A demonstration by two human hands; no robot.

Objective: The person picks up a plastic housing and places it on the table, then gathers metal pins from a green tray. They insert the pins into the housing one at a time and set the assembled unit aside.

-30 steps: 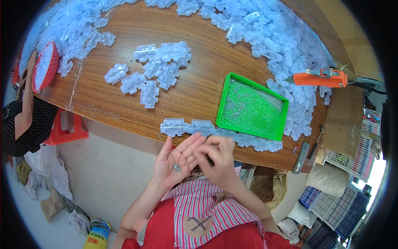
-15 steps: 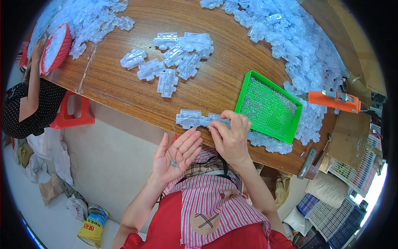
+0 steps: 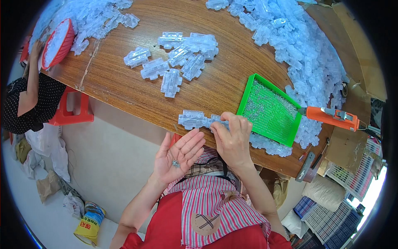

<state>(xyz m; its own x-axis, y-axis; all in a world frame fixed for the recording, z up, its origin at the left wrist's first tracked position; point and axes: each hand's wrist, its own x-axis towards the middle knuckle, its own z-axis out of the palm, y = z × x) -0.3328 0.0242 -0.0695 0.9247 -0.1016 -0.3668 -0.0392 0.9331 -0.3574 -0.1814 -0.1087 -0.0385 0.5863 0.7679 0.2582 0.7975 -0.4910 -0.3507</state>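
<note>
My left hand [image 3: 178, 155] is palm up with its fingers stretched out flat. A small heap of silver screws [image 3: 176, 164] lies on that palm, just off the table's near edge. My right hand [image 3: 232, 135] pinches thumb and forefinger together at the near side of a clear plastic piece [image 3: 216, 119]; whatever is between the fingertips is too small to make out. Against this piece, to its left, lies another clear plastic piece [image 3: 192, 119]. Right of my right hand sits a green tray [image 3: 251, 91] with many small screws [image 3: 265, 99] in it.
Several loose clear pieces [image 3: 171, 82] lie mid-table. Large heaps of them [image 3: 298, 54] fill the far right and far left. An orange electric screwdriver [image 3: 333, 118] reaches the tray's right edge. At the left, another person's arm [image 3: 33, 79] is beside a red basket [image 3: 68, 47].
The orange screwdriver has swung nearer, its tip now at the tray's right edge. The whole view has shifted slightly. My hands keep nearly the same pose.
</note>
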